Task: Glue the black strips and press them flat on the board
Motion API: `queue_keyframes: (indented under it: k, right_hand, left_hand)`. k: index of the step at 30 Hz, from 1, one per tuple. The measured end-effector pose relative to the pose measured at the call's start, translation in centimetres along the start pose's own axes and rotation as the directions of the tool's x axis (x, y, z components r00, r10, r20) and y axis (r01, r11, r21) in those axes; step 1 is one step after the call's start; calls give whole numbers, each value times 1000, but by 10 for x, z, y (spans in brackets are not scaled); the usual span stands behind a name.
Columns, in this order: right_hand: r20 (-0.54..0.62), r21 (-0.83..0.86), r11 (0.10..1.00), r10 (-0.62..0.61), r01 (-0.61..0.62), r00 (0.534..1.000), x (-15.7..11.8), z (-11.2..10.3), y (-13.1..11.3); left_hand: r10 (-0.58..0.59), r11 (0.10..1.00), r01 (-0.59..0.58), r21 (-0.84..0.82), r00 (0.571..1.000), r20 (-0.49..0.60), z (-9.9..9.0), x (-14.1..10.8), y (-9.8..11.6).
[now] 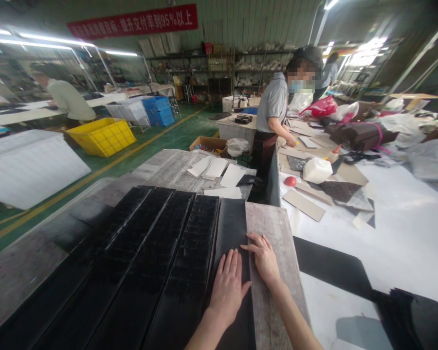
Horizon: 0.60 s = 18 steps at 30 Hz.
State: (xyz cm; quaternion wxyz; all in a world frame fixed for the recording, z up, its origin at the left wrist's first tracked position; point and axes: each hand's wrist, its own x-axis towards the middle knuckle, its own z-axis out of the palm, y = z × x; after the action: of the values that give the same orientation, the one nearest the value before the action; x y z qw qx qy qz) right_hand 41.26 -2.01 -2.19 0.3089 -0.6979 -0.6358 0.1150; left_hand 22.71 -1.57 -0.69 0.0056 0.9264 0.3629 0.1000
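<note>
My left hand lies flat, fingers stretched out, on a long dark strip of sheet material. Beside it, my right hand rests at the strip's right edge, its fingers apart and the fingertips touching that edge. To the left, several long shiny black strips lie side by side on the grey worn tabletop. Neither hand grips anything that I can see.
White pieces lie at the table's far end. On the right, a white table carries black sheets, a white container and bags. A co-worker stands beyond. Left are a yellow bin and white bin.
</note>
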Motion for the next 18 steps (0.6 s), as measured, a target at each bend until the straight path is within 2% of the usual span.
queue_keyframes:
  k: [18]
  right_hand:
    - [-7,-2,1000,-14,14,1000,0,2,1]
  left_hand:
    - [3,1000,-3,16,1000,3,2,-13,3]
